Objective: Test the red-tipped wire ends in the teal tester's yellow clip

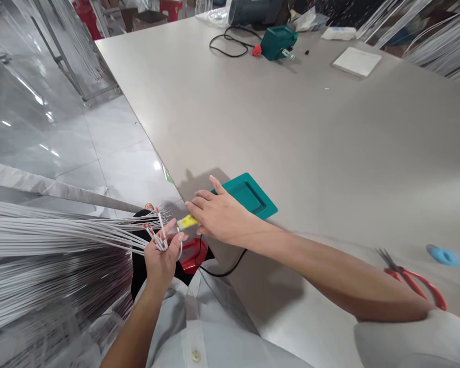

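My left hand (161, 258) is closed around the ends of several thin white wires (99, 235), some tipped with red. The wires run off to the left in a thick bundle. Close to the left thumb is a small yellow piece with a pale end (187, 222), whose kind I cannot make out. My right hand (224, 214) has it between thumb and index finger, while its other fingers stretch out. Under and behind that hand, a teal tray (249, 194) lies near the table's left edge, partly covered.
Red-handled snips (414, 281) and a blue ring-shaped item (444, 255) lie on the table (291, 128) at right. At the back stand a green device (278, 43) with a black cable (230, 46) and a white pad (356, 61). A black cord (226, 273) hangs by my lap.
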A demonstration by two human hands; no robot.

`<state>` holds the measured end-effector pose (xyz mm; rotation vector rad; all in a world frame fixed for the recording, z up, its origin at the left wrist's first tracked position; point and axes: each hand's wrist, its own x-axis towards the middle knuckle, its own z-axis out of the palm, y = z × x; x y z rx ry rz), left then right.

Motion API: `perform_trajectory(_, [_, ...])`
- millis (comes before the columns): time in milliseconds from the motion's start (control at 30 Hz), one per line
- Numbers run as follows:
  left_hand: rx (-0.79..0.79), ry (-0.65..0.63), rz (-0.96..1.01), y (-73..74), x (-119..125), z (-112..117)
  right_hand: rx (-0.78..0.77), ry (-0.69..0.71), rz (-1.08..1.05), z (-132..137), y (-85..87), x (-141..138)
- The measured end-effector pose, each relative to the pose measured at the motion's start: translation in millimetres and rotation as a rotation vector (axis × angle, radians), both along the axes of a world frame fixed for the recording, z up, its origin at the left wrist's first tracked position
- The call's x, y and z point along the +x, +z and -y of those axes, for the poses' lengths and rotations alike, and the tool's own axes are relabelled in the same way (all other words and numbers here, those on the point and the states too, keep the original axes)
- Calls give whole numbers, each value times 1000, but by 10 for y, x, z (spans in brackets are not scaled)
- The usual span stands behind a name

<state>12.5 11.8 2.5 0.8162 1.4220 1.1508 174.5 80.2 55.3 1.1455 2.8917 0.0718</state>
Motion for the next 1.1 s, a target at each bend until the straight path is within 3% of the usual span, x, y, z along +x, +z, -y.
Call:
perform_trajectory(433, [5,11,26,62,-90,71,-87,-19,-87,6,33,8])
perform_trajectory(733, [67,-55,69,114,-106,167,-111,92,-437,173,112,-124])
perform_trajectory(933, [41,-117,53,236,-96,207,-204,254,-383,172,172,-174])
perform_trajectory(1033, [1,-121,8,240,-122,205,-131,288,-275,87,203,-79])
perform_trajectory(1100, [-23,-98,18,213,-136,200,-69,232,-209,41,223,0])
